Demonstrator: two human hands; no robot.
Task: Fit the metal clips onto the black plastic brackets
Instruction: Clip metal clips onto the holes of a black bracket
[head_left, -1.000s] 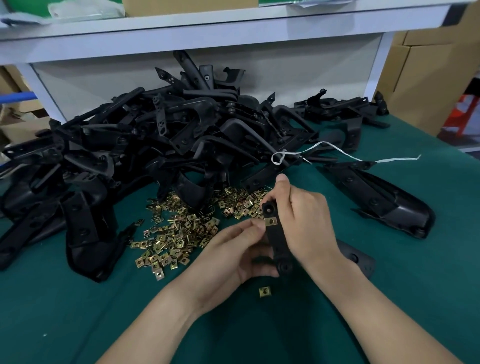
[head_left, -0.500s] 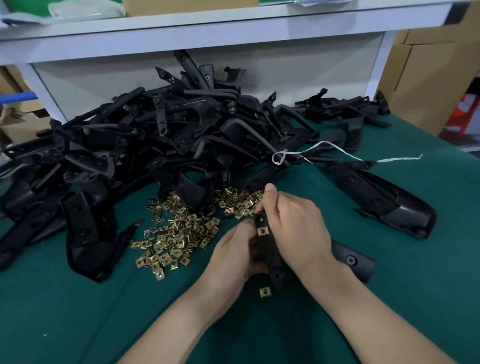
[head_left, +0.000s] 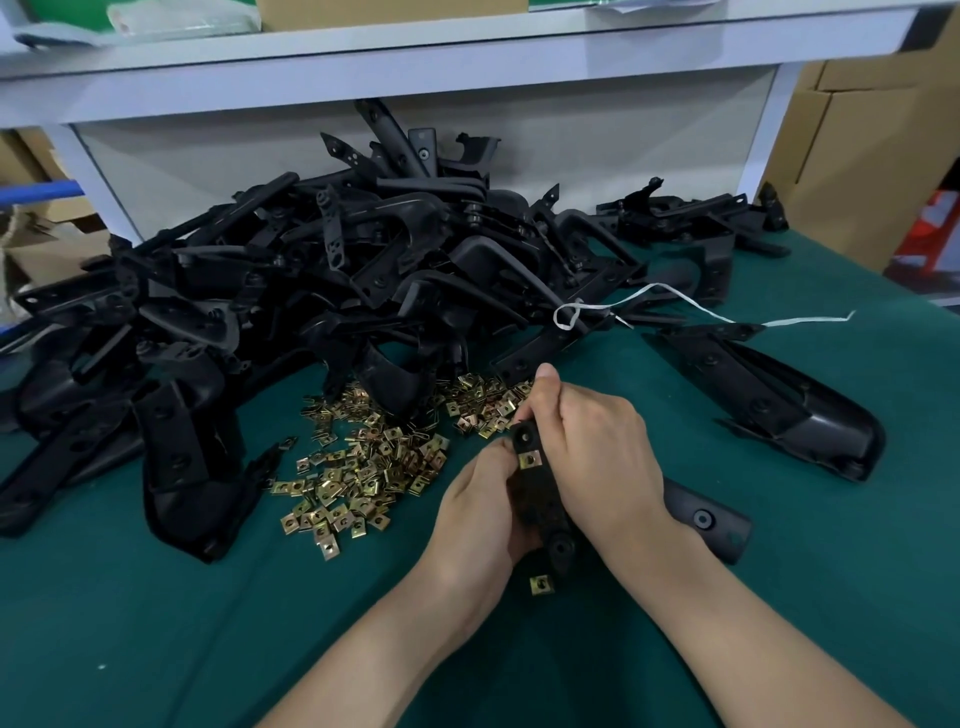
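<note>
Green felt covers the table (head_left: 156, 649), with a white shelf (head_left: 467, 62) across the far side and cardboard boxes (head_left: 872, 156) at far right.

Head view: the bracket (head_left: 537, 493) is held just above the felt, near centre. Its long axis runs near to far, the far end leaning slightly left, and its flat face is turned up toward the camera. A clip (head_left: 529, 459) sits on it close to the far end, just below the end hole. The left hand (head_left: 472, 525) grasps the bracket's left edge, fingers curled under it and thumb tip touching the clip. The right hand (head_left: 597, 447) grips the right edge, with its thumb raised past the far end, and covers that side of the bracket.

A loose clip (head_left: 541, 584) lies on the felt just at the bracket's near end. The clip pile (head_left: 363, 467) spreads to the left of the hands, running under the heap (head_left: 337, 291) of black brackets that fills the far left. A white string (head_left: 675, 306) trails off the heap to the right. One large bracket (head_left: 779, 415) lies apart at right, and another black part (head_left: 706, 519) rests just behind the right wrist.
</note>
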